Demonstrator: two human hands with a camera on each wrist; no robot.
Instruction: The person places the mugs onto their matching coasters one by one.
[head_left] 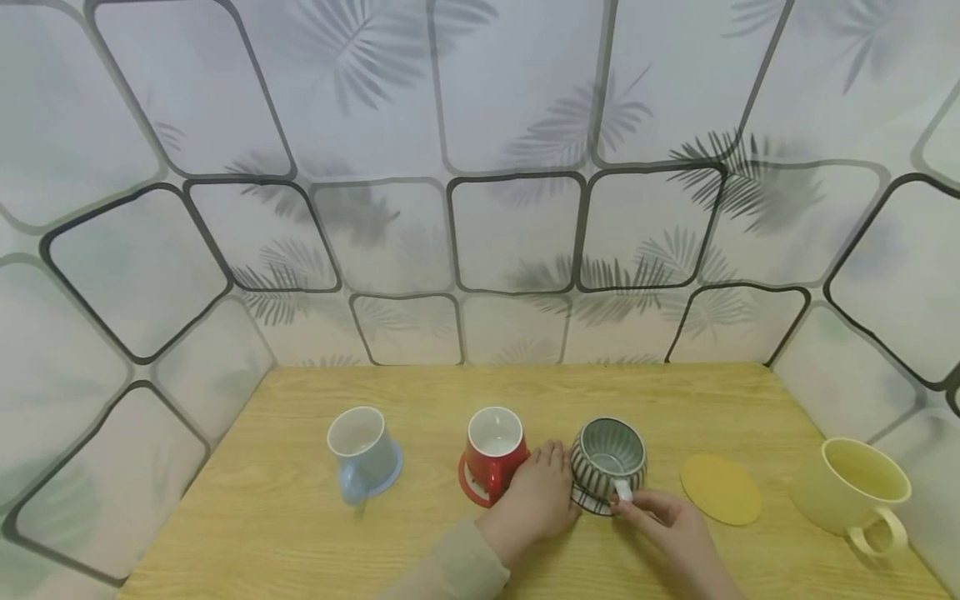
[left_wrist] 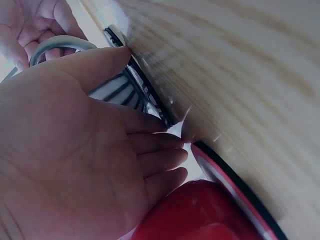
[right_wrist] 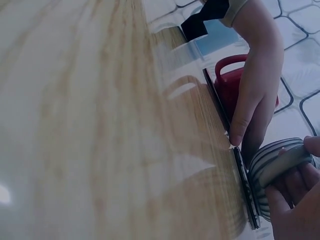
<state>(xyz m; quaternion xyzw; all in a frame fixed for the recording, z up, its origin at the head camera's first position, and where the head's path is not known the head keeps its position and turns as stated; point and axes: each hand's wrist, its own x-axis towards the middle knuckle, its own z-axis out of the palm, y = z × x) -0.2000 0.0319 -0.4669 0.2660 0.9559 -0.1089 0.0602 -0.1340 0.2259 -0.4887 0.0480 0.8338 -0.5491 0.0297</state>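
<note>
The grey-and-white striped cup (head_left: pixel 588 473) sits on a striped coaster (head_left: pixel 590 502), its handle facing the person. My right hand (head_left: pixel 675 529) pinches that handle between thumb and fingers. My left hand (head_left: pixel 534 497) lies with extended fingers in the gap between the striped cup and a red mug (head_left: pixel 508 468); in the left wrist view its thumb touches the edge of the striped coaster (left_wrist: pixel 150 95). A red coaster (head_left: pixel 468 485) lies under the red mug, close beside the left fingertips.
Further left, a light blue mug (head_left: pixel 369 462) stands on a blue coaster (head_left: pixel 394 468). A bare yellow coaster (head_left: pixel 722 490) lies right of the striped cup, and a pale yellow mug (head_left: pixel 828 500) stands at the right table edge. Patterned walls (head_left: pixel 517 233) border the wooden table (head_left: pixel 255 500).
</note>
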